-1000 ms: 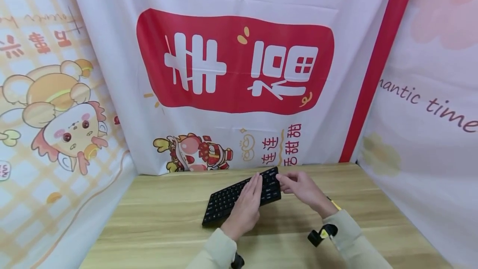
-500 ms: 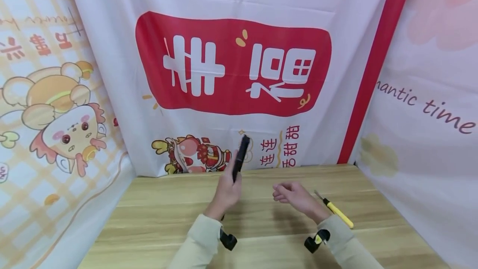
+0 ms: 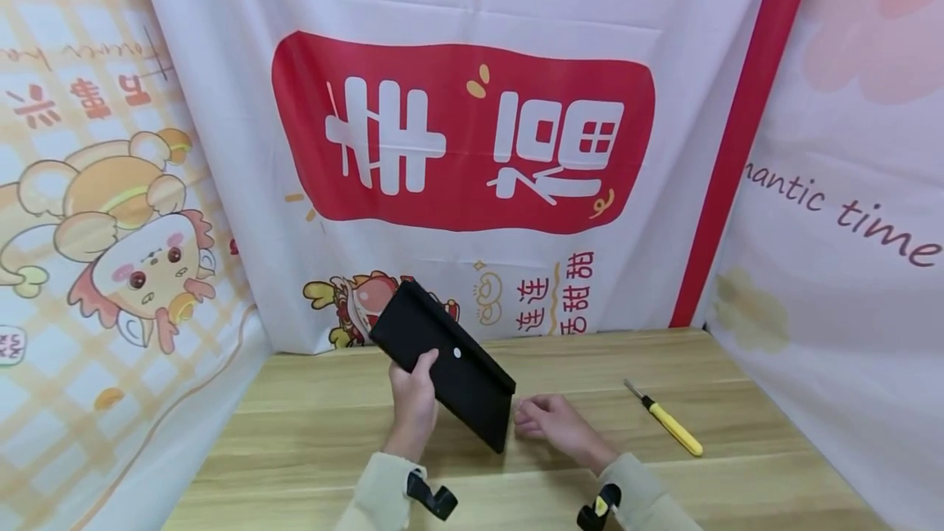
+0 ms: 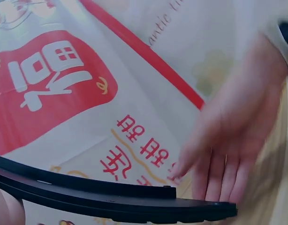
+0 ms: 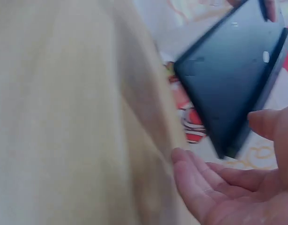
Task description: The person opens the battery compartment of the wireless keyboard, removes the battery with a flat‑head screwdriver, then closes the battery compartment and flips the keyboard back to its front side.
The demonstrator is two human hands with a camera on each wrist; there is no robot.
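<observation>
fingers of the left hand [image 3: 415, 404] are clamped on one long edge of the black keyboard [image 3: 466, 385], near its upper-left end, with the thumb lying flat on the underside and the other fingers tucked behind. the keyboard is held tilted, its underside toward the head camera, a small white oval [image 3: 457, 353] near the middle and a raised ridge along the other long edge. it slopes from upper left down to lower right, and whether its lowest corner touches the worktop [image 3: 317, 433] cannot be told.

the right hand [image 3: 564, 428] is just beside the lower-right end, its fingers loosely bent and holding nothing. in the right wrist view the thumb stands apart from the fingers, and a corner of the keyboard shows in the gap beyond them; contact cannot be told. in the left wrist view the keyboard is nearly edge-on, hiding the tips of the right fingers.

to the right of the right hand, a yellow-handled tool [image 3: 667, 423] lies on the worktop, its metal tip pointing toward the printed cloth [image 3: 627, 285].
</observation>
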